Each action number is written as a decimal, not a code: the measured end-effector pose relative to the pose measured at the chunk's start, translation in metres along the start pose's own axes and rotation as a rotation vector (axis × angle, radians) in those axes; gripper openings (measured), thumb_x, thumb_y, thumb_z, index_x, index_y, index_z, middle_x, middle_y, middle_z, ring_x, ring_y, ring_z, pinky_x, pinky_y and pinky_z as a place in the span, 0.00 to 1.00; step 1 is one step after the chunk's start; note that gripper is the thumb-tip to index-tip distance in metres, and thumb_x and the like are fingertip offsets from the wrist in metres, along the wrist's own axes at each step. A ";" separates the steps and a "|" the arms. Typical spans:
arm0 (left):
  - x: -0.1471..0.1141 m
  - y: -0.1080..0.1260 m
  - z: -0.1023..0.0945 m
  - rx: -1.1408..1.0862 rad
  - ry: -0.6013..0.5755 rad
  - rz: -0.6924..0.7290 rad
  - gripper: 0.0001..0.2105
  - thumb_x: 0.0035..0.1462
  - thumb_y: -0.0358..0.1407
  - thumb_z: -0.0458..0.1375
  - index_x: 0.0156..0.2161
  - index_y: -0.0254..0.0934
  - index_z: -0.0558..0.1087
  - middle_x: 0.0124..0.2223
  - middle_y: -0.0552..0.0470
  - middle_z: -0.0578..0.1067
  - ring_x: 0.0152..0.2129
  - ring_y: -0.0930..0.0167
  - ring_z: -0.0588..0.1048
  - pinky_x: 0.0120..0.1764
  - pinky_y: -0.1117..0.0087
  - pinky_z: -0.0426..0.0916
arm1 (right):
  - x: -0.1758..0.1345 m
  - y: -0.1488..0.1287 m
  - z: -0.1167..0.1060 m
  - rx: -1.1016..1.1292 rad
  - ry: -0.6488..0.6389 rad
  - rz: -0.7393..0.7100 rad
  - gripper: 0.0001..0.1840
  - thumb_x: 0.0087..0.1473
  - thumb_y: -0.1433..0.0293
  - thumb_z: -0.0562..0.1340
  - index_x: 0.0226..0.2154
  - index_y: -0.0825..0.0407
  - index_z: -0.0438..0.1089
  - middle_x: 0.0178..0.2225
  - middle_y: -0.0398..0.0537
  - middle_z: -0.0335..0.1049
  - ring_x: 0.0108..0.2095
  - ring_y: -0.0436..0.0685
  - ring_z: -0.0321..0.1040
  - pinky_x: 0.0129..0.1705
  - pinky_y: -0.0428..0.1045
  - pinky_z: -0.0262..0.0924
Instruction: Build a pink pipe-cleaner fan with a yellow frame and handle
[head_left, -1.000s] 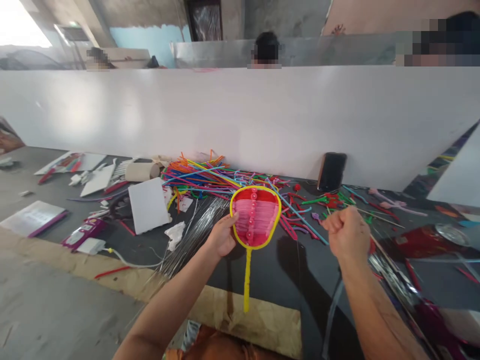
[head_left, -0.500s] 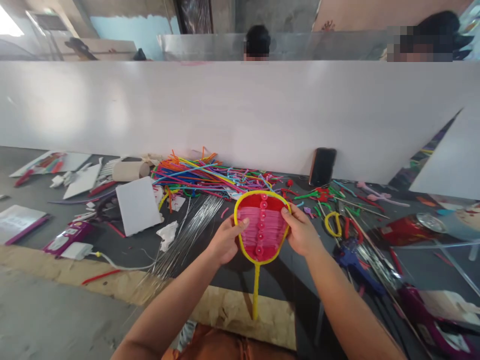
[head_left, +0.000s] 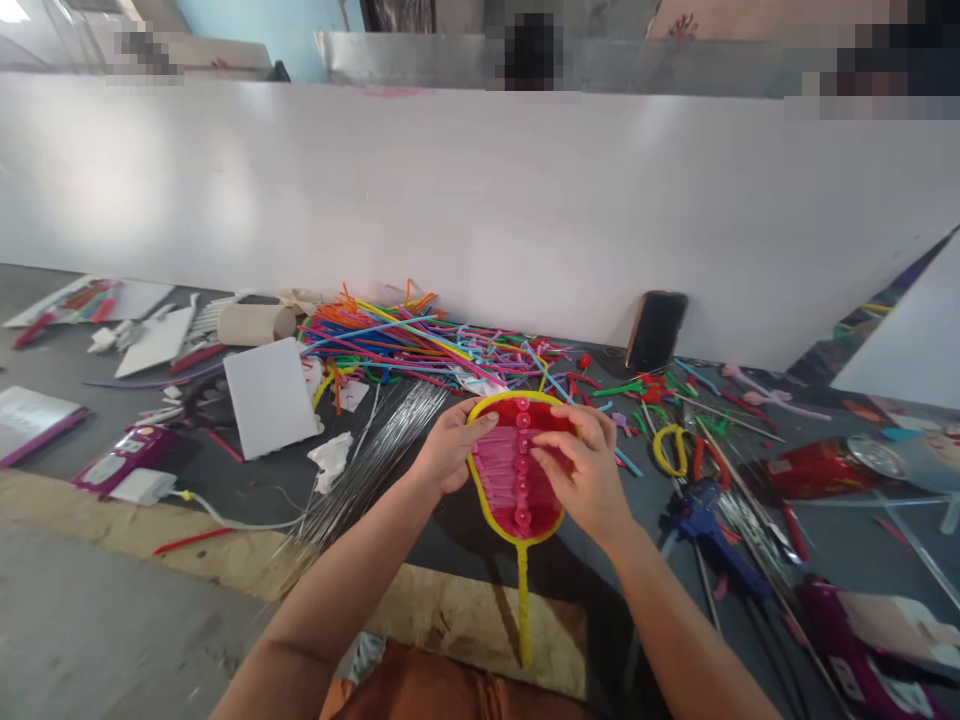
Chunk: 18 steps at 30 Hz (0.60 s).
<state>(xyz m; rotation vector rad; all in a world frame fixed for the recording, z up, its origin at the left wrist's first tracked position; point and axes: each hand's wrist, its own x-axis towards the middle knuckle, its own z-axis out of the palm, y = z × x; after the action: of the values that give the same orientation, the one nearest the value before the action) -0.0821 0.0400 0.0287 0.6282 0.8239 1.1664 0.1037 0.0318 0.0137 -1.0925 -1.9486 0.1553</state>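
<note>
A small paddle-shaped craft piece (head_left: 495, 465) is held upright in front of me, with a yellow fuzzy rim, a red and pink face and a thin yellow handle (head_left: 524, 605). Down its middle runs a column of round pink buttons or beads (head_left: 523, 485). My left hand (head_left: 454, 445) grips the upper left rim, thumb on the face and fingers behind. My right hand (head_left: 581, 460) is over the right side of the face, thumb and forefinger tips close together beside the column. Whether anything is between those tips is too small to tell.
Behind lies a pile of coloured pipe cleaners (head_left: 390, 335), with a bundle of thin wires (head_left: 367, 460) nearer. A phone (head_left: 656, 330) leans on the white board (head_left: 450, 200). At right are yellow-handled scissors (head_left: 670, 450), a blue glue gun (head_left: 712, 540) and a red can (head_left: 825, 468).
My right hand has left the right rim and come across the face to the middle column. My left hand keeps its hold. The view has tilted down slightly.
</note>
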 end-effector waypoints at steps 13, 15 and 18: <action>-0.003 -0.001 -0.001 0.000 0.023 0.012 0.17 0.43 0.35 0.70 0.39 0.31 0.72 0.32 0.49 0.79 0.25 0.72 0.77 0.31 0.72 0.71 | -0.006 -0.003 0.017 0.093 -0.033 0.169 0.37 0.57 0.62 0.60 0.64 0.49 0.43 0.63 0.61 0.43 0.65 0.66 0.42 0.61 0.67 0.52; -0.004 -0.001 -0.001 -0.005 0.018 0.013 0.17 0.43 0.35 0.69 0.38 0.31 0.72 0.31 0.49 0.79 0.25 0.72 0.77 0.31 0.72 0.70 | -0.009 -0.004 0.022 0.096 -0.026 0.185 0.38 0.57 0.62 0.60 0.64 0.49 0.43 0.62 0.61 0.44 0.65 0.66 0.42 0.62 0.67 0.50; -0.005 -0.002 -0.001 -0.004 0.009 0.012 0.17 0.43 0.35 0.69 0.38 0.31 0.72 0.30 0.50 0.78 0.25 0.72 0.76 0.31 0.73 0.69 | -0.009 -0.001 0.024 0.113 -0.035 0.191 0.38 0.57 0.62 0.60 0.64 0.49 0.44 0.61 0.61 0.48 0.64 0.66 0.46 0.61 0.66 0.51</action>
<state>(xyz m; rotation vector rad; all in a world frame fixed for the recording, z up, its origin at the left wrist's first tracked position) -0.0830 0.0346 0.0280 0.6259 0.8256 1.1825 0.0876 0.0315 -0.0058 -1.2057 -1.8410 0.3865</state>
